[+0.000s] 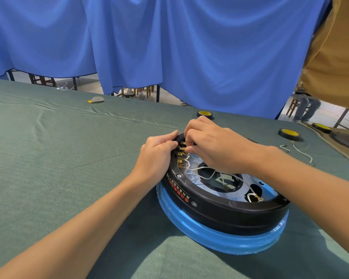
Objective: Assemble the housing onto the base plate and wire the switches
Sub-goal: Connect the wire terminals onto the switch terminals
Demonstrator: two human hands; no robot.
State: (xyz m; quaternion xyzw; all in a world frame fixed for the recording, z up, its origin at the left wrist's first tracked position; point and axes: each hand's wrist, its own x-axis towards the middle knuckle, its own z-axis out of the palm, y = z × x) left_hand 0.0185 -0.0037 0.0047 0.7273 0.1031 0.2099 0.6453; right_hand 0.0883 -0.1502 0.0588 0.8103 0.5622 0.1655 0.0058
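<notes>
A round black housing with red lettering sits on a base plate wrapped in blue film, right of centre on the table. Inside lies a silvery plate with openings, and thin white wires run across it to brass switch terminals at the housing's far-left rim. My left hand grips that rim from outside, beside the switches. My right hand reaches over the rim and pinches a wire end at the upper terminals. A loose white wire with a brass lug lies near the right opening.
Green cloth covers the table. Tape rolls lie at the far edge and at the right, with another behind. A spare white wire lies to the right. A blue curtain hangs behind; a person in tan stands at right.
</notes>
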